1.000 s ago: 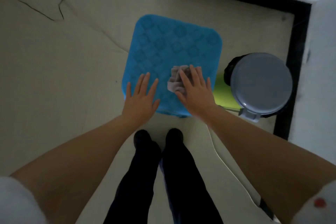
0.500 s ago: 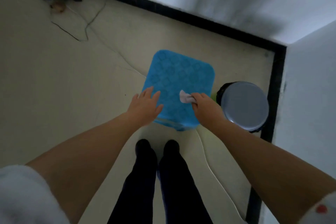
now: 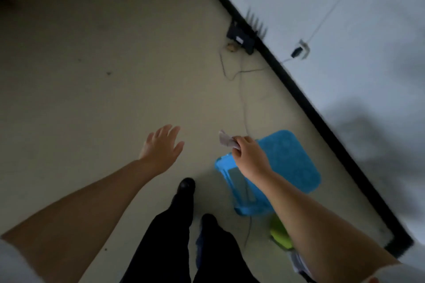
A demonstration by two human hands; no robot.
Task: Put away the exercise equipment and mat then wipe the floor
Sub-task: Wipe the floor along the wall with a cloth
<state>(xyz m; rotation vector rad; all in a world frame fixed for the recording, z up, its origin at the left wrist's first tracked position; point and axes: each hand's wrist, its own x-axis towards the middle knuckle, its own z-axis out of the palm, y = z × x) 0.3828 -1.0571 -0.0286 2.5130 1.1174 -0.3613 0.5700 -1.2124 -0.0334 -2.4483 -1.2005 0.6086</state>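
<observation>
**Wiping Stage: Cloth in Hand, Floor Pending**

Head view. Judged late in task: no exercise equipment or mat seen; floor point(image 3: 96, 103) wiping apparently left. Right hand point(image 3: 249, 156) pinched on small crumpled cloth point(image 3: 225, 139), raised above blue stool point(image 3: 287, 163) near edge. Left hand point(image 3: 162, 148) spread, empty, left of stool. No container contents visible; green item point(image 3: 279, 235) beside stool unidentifiable.

- A blue plastic stool point(image 3: 289, 158) stands near right, close to the wall.
- A black baseboard point(image 3: 305, 103) runs along the white wall point(image 3: 345, 18).
- A black device point(image 3: 240, 38) sits far against the baseboard.
- Thin cables point(image 3: 241, 80) trail over the floor.
- A green item point(image 3: 279, 234) lies near the stool.
</observation>
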